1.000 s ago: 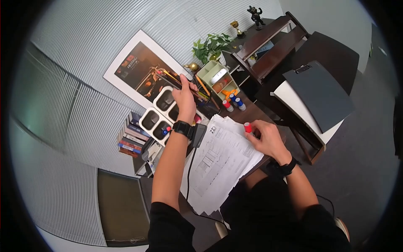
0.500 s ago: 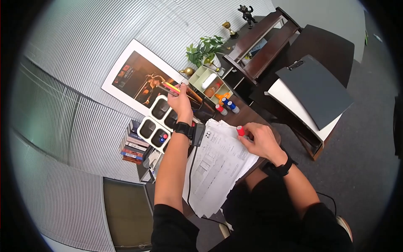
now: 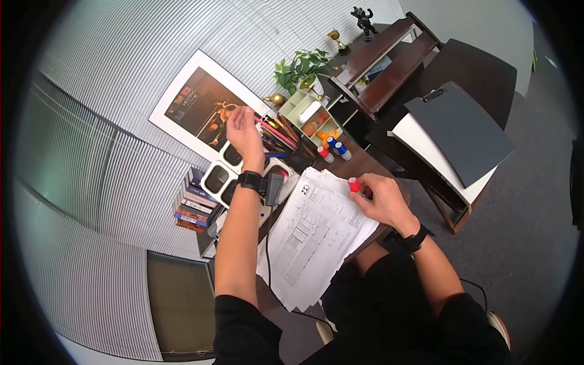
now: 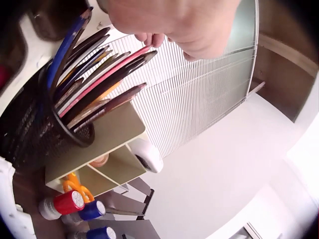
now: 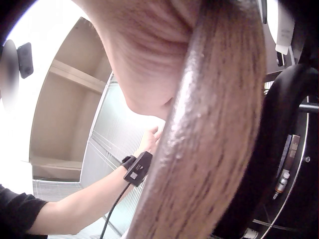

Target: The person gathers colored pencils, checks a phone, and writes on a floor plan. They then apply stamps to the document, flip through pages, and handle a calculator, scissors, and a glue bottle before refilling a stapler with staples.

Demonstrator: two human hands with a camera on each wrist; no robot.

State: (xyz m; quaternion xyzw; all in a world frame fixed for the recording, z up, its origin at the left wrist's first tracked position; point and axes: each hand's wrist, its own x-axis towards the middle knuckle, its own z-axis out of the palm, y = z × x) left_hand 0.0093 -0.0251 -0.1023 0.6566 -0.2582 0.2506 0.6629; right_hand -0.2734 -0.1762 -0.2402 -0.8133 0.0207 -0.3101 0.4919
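Note:
My left hand [image 3: 245, 135] is raised beside a black mesh pencil cup [image 3: 302, 159], its fingers loosely bent and holding nothing. Several pencils [image 4: 97, 82] fan out of the cup, their tips just below the fingers in the left wrist view. One blue pencil [image 4: 67, 47] leans out farther than the others, toward the white tray. At the right edge of the papers, my right hand [image 3: 384, 198] pinches a small red-capped bottle [image 3: 353, 184] between thumb and fingers. Its lower part is hidden; the right wrist view shows only the heel of the hand by the wooden desk edge.
A stack of printed papers [image 3: 304, 237] covers the desk front. Beyond the cup stand a green organizer [image 3: 296, 109] and other red- and blue-capped bottles [image 3: 342, 151]. A white compartment tray [image 3: 224, 165] and books [image 3: 193, 207] lie left. A clipboard [image 3: 459, 134] rests on the right-hand table.
My left hand has let go of the pencils it held, which now stand in the cup, and has moved slightly left and up. The right hand stays with the red-capped bottle.

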